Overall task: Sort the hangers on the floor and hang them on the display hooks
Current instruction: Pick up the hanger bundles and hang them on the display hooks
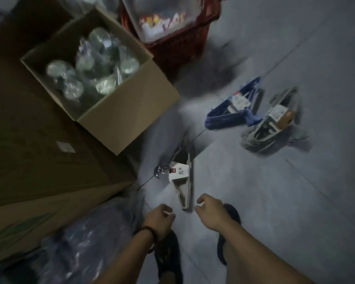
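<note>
Lying on the floor [275, 201] just ahead of the left hand [161, 217] and right hand [208, 212], both loosely curled and empty, is a pale hanger bundle [184, 181], probably light, stiff and slick, best gripped at its labelled neck; blue bundle [232, 108] and grey bundle [272, 124] lie beyond.

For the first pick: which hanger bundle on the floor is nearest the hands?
The pale beige bundle, ahead of the left hand and right hand; the blue bundle and grey bundle lie farther away.
</note>
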The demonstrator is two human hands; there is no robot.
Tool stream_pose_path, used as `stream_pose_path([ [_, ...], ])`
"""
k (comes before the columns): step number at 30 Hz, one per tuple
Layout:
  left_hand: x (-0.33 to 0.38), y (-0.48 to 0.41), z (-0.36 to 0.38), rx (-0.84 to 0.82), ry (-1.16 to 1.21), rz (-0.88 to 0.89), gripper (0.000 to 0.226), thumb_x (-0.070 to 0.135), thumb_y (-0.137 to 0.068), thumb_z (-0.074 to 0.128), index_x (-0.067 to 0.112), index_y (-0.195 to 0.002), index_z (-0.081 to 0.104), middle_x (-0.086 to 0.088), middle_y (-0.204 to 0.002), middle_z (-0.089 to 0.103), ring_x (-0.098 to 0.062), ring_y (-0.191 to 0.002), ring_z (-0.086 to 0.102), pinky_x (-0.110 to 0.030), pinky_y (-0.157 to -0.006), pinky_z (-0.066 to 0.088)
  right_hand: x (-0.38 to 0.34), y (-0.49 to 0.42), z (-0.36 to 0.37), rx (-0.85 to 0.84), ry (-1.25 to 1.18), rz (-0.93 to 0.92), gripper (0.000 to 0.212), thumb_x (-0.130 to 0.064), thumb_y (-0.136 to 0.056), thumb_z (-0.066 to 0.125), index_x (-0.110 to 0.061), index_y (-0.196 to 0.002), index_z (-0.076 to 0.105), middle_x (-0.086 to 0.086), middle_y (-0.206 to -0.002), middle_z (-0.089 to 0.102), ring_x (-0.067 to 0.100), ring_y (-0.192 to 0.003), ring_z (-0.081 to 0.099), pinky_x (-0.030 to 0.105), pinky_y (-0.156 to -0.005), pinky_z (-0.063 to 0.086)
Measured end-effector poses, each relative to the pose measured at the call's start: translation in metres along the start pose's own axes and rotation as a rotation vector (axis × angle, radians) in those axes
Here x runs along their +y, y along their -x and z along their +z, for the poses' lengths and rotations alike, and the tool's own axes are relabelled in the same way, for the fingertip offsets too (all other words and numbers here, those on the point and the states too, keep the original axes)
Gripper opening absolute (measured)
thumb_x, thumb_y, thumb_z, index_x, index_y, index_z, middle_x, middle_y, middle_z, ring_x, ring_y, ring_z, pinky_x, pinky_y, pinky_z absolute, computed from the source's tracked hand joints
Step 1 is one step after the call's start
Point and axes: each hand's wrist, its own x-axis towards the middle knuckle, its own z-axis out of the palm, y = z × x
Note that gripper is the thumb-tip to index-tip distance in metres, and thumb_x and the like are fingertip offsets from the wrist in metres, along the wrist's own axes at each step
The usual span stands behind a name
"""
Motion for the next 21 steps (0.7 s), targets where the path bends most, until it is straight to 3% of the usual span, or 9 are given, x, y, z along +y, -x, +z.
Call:
stream_pose_path([
  [4, -0.041, -0.149, 0.037, 0.058, 0.129, -0.146, 0.035, 0.034, -0.096, 0.068, 0.019, -0.127, 0.060, -0.007, -0.111, 0.070, -0.025, -0.097, 0.069, -0.035, -0.087, 0.058, 0.047, -0.151, 0.041, -0.131, 0.141, 0.015, 0.047, -0.034, -0.103, 0.055, -0.007, -0.141, 0.047, 0.016, -0.137, 0.059, 0.031, -0.117, 0.061, 0.032, -0.091, 0.049],
  [7, -0.049, -0.236, 0.064, 0.112, 0.262, -0.186, 0.043, 0.031, -0.094, 0.071, 0.016, -0.131, 0.055, -0.012, -0.106, 0.070, -0.035, -0.103, 0.070, -0.039, -0.087, 0.057, 0.067, -0.236, 0.067, -0.083, 0.066, 0.062, 0.052, -0.037, -0.099, 0.061, -0.008, -0.140, 0.048, 0.019, -0.134, 0.062, 0.037, -0.119, 0.062, 0.037, -0.097, 0.052],
  [11, -0.050, -0.310, 0.094, 0.210, 0.411, -0.219, 0.043, 0.020, -0.092, 0.072, 0.010, -0.128, 0.051, -0.010, -0.105, 0.067, -0.023, -0.088, 0.064, -0.033, -0.075, 0.053, 0.076, -0.307, 0.100, 0.010, -0.050, 0.062, 0.045, -0.035, -0.095, 0.066, -0.016, -0.134, 0.056, 0.012, -0.130, 0.067, 0.034, -0.118, 0.064, 0.036, -0.099, 0.052],
  [15, -0.051, -0.345, 0.112, 0.324, 0.515, -0.255, 0.072, 0.025, -0.090, 0.074, 0.009, -0.152, 0.039, -0.020, -0.148, 0.047, -0.038, -0.129, 0.053, -0.037, -0.102, 0.046, 0.078, -0.342, 0.124, 0.085, -0.110, 0.092, 0.046, -0.037, -0.092, 0.068, -0.012, -0.130, 0.062, 0.012, -0.131, 0.068, 0.036, -0.121, 0.063, 0.037, -0.099, 0.052],
  [18, -0.048, -0.349, 0.122, 0.327, 0.504, -0.233, 0.066, 0.013, -0.090, 0.061, 0.017, -0.154, 0.041, -0.018, -0.146, 0.041, -0.040, -0.127, 0.051, -0.042, -0.108, 0.044, 0.078, -0.348, 0.126, 0.150, -0.151, 0.119, 0.037, -0.028, -0.089, 0.067, -0.016, -0.124, 0.066, 0.010, -0.126, 0.070, 0.035, -0.116, 0.065, 0.034, -0.093, 0.051],
  [21, -0.049, -0.346, 0.119, 0.276, 0.573, -0.234, 0.040, 0.013, -0.087, 0.063, 0.013, -0.127, 0.066, -0.015, -0.118, 0.068, -0.036, -0.106, 0.065, -0.042, -0.091, 0.055, 0.082, -0.344, 0.115, 0.181, -0.186, 0.118, 0.031, -0.020, -0.085, 0.061, -0.019, -0.115, 0.068, 0.007, -0.119, 0.072, 0.035, -0.109, 0.065, 0.034, -0.090, 0.050],
])
